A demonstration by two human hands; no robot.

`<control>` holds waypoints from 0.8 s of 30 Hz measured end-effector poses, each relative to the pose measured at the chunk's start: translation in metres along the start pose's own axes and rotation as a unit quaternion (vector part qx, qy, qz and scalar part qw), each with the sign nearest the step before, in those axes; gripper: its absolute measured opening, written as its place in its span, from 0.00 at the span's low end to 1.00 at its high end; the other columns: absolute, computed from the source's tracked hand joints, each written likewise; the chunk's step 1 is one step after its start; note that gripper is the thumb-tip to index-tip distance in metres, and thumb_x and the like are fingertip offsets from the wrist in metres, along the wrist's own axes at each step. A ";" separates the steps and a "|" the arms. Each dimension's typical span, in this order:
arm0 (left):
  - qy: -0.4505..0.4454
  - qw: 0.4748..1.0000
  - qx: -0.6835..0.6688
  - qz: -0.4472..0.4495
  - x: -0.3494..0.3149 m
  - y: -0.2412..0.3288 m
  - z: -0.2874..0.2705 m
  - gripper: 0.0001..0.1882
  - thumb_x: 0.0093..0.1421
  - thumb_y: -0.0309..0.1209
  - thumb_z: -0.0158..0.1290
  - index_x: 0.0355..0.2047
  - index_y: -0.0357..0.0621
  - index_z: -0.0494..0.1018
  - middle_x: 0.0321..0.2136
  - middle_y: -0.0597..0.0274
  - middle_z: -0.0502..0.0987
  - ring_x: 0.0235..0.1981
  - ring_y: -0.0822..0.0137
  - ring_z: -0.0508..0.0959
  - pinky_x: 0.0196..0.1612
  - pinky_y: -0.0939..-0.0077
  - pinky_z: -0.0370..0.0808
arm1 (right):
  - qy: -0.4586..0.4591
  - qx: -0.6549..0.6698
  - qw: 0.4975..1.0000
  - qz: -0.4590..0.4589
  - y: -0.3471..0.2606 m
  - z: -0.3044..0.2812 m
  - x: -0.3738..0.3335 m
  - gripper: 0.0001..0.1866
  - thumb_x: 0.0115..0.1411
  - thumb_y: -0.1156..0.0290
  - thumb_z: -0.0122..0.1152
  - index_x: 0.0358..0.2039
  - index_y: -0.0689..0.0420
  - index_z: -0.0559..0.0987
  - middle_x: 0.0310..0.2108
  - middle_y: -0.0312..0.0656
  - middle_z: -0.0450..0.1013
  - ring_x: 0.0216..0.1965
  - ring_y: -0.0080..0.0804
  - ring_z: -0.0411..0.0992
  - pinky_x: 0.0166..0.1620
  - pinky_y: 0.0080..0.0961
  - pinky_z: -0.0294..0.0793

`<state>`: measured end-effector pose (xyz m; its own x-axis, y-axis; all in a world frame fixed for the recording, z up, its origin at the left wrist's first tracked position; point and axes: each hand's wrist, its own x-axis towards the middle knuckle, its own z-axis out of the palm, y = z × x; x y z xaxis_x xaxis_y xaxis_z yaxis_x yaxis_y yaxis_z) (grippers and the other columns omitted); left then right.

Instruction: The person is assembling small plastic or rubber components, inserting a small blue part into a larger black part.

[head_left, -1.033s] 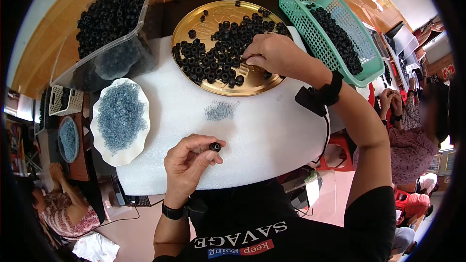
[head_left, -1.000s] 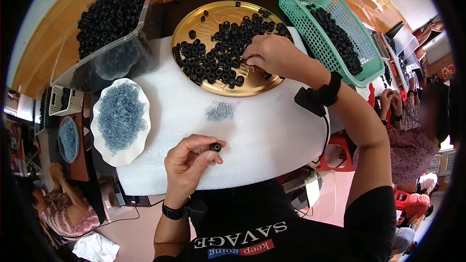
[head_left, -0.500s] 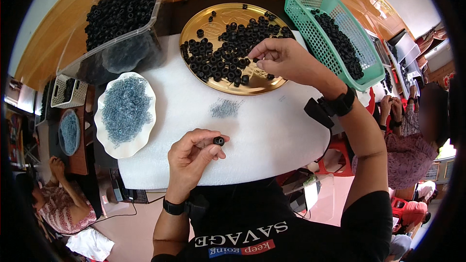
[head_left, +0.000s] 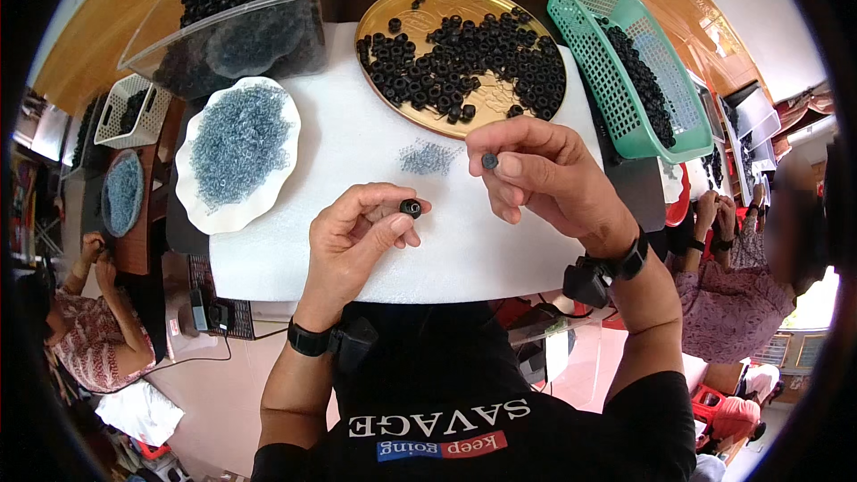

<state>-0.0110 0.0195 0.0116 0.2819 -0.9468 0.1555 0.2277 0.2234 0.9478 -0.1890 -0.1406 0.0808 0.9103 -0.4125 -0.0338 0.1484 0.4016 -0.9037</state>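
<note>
Two small black rings are being held above the white foam mat [head_left: 357, 161]. The left hand [head_left: 357, 241], nearest the body, is pinching one black ring [head_left: 411, 208] between thumb and forefinger, its hole facing up toward the camera, the other fingers curling loosely. Just beyond and to the right, the right hand [head_left: 544, 174] is gripping a smaller dark ring [head_left: 489, 161] at thumb and fingertip; which way its hole is facing cannot be told. The hands are sitting near each other, not touching, with bare mat lying between them and the near edge. Farther on, a little heap of grey springs [head_left: 428, 158] is resting on the mat, a white scalloped plate [head_left: 192, 205] of springs lying left. Beyond are standing a gold tray [head_left: 428, 0] of black rings, a green basket [head_left: 616, 62] and a clear tub [head_left: 241, 27].
</note>
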 end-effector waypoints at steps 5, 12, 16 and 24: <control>-0.002 1.000 -0.018 0.013 0.000 0.001 -0.001 0.12 0.63 0.23 0.53 0.47 0.35 0.72 0.40 0.52 0.80 0.32 0.73 0.79 0.34 0.82 0.77 | 0.034 0.024 0.999 0.021 0.022 0.010 0.001 0.10 0.62 0.74 0.57 0.44 0.63 0.76 0.37 0.45 0.73 0.23 0.18 0.65 0.27 0.21 0.70; -0.007 1.000 -0.024 0.002 -0.002 -0.001 -0.004 0.13 0.62 0.22 0.54 0.47 0.35 0.72 0.42 0.52 0.78 0.34 0.72 0.80 0.35 0.82 0.77 | 0.033 0.053 0.998 0.026 0.043 0.017 0.004 0.09 0.63 0.74 0.57 0.43 0.62 0.76 0.35 0.42 0.73 0.26 0.19 0.67 0.28 0.21 0.70; -0.015 0.998 -0.015 0.056 0.001 -0.004 -0.006 0.14 0.60 0.21 0.55 0.47 0.37 0.73 0.48 0.49 0.75 0.39 0.70 0.79 0.39 0.81 0.78 | 0.074 -0.023 0.997 0.005 0.047 0.020 0.008 0.10 0.62 0.73 0.58 0.44 0.61 0.76 0.31 0.38 0.73 0.26 0.20 0.69 0.30 0.20 0.70; 0.000 0.989 0.070 0.127 0.000 -0.010 0.001 0.13 0.58 0.19 0.56 0.44 0.38 0.76 0.53 0.47 0.72 0.47 0.66 0.77 0.43 0.78 0.78 | 0.149 -0.083 0.985 -0.008 0.054 0.023 0.012 0.09 0.62 0.72 0.60 0.42 0.61 0.78 0.26 0.35 0.74 0.26 0.21 0.71 0.32 0.19 0.71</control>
<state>-0.0140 0.0175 0.0027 0.3129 -0.8643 0.3938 0.0173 0.4197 0.9075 -0.1616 -0.1051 0.0409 0.7504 -0.6499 -0.1210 0.0744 0.2649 -0.9614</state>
